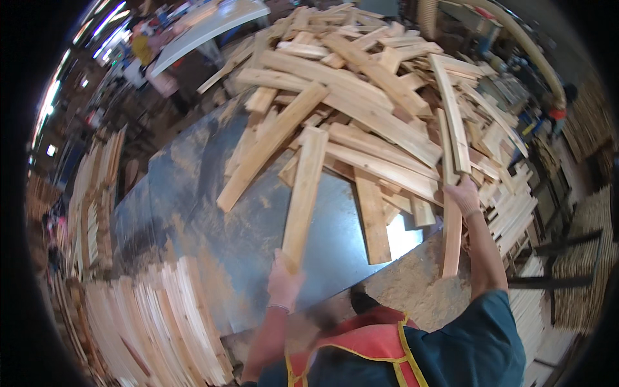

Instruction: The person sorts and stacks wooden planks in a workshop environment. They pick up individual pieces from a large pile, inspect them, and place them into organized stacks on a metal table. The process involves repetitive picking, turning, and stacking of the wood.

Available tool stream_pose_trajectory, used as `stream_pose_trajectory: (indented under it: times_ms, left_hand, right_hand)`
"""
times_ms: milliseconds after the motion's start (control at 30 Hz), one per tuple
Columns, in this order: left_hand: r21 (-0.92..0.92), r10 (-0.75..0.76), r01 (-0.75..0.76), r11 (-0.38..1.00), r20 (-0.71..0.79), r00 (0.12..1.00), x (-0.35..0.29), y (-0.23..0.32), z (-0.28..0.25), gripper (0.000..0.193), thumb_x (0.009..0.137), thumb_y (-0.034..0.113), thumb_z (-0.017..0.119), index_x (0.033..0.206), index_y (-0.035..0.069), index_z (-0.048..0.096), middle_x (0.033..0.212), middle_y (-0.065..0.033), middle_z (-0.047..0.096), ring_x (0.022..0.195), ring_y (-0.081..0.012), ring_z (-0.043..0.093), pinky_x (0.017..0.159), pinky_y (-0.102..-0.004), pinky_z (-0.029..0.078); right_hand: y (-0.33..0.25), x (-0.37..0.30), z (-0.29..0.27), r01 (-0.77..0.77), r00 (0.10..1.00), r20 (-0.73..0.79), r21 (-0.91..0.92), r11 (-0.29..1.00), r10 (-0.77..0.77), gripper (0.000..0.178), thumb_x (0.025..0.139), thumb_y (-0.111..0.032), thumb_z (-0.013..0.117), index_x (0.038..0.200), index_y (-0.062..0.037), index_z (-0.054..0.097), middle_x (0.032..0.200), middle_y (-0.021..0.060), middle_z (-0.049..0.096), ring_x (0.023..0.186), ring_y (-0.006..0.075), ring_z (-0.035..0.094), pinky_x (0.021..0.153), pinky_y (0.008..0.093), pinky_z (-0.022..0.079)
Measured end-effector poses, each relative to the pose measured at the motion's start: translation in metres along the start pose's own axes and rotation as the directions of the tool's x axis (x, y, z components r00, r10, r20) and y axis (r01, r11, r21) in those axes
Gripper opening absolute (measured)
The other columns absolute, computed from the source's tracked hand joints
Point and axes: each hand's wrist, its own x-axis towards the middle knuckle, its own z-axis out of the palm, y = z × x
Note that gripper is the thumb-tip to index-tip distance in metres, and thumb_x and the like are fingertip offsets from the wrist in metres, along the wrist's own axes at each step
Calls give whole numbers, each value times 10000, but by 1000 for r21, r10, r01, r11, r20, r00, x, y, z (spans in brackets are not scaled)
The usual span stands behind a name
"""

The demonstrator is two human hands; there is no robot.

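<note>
My left hand (pixel 285 282) is closed around the near end of a wooden plank (pixel 305 193), which slants away from me toward the pile. My right hand (pixel 463 195), farther out on the right, is closed at the near end of a long narrow plank (pixel 452 119). A second upright-looking plank (pixel 451 242) runs beside and partly under that hand; whether the fingers touch it I cannot tell. Both hands seem to wear pale gloves. Ahead, a large heap of loose planks (pixel 361 97) lies crisscrossed on a dark metal tabletop (pixel 251 238) dusted with sawdust.
Stacked boards (pixel 148 322) stand at the near left, with more board stacks (pixel 583 277) on the right beside dark metal bars (pixel 554 282). A white table (pixel 213 29) and a person (pixel 161 80) are at the far left. A thick hose (pixel 535 48) curves at the far right.
</note>
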Motion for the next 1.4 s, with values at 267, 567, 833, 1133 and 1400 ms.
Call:
stream_pose_trajectory:
  times_ms: [267,567,833,1133,1400]
  left_hand:
    - [-793,78,227,565,325,943,-72,-89,-45,742,877,146,727,1549,-22,458,1239,-120,686,1138,-199,641,973,-364,514]
    - [281,13,129,951,-454,891,-179,-263,-104,683,862,162,709,1508,72,507,1393,-190,622,1314,-359,583,1116,-468,453]
    - [439,-1,97,893,-215,977,-168,-257,-139,834,953,464,628,1626,48,364,1613,-230,444,1520,-357,371,1275,-504,237]
    - [68,-229,239,969,-134,964,-121,-164,-119,432,936,352,647,1210,25,714,1253,-197,702,1185,-420,671,1016,-507,542]
    - [643,-436,549,535,-346,831,-110,-239,-135,731,1060,413,499,1683,134,237,1739,-130,262,1611,-326,216,1319,-471,136]
  right_hand:
    - [-73,-174,101,-394,877,461,850,350,-132,523,868,-108,658,1366,-9,535,1165,68,592,1018,170,617,839,322,543]
    - [-162,-336,243,-552,626,717,685,475,-307,468,870,-131,707,1311,-58,569,1168,65,627,1065,239,645,933,418,565]
    - [-218,-406,304,-606,459,816,576,548,-351,400,896,-62,681,1281,-11,586,1098,119,673,1000,276,686,882,402,591]
    - [-216,-368,301,-280,520,683,703,654,-513,875,933,-278,804,1625,12,354,1314,100,650,1205,213,612,1069,324,500]
    - [-98,-33,91,518,843,-323,274,810,-430,719,918,-175,783,1552,-10,486,1502,186,594,1375,314,580,1192,411,440]
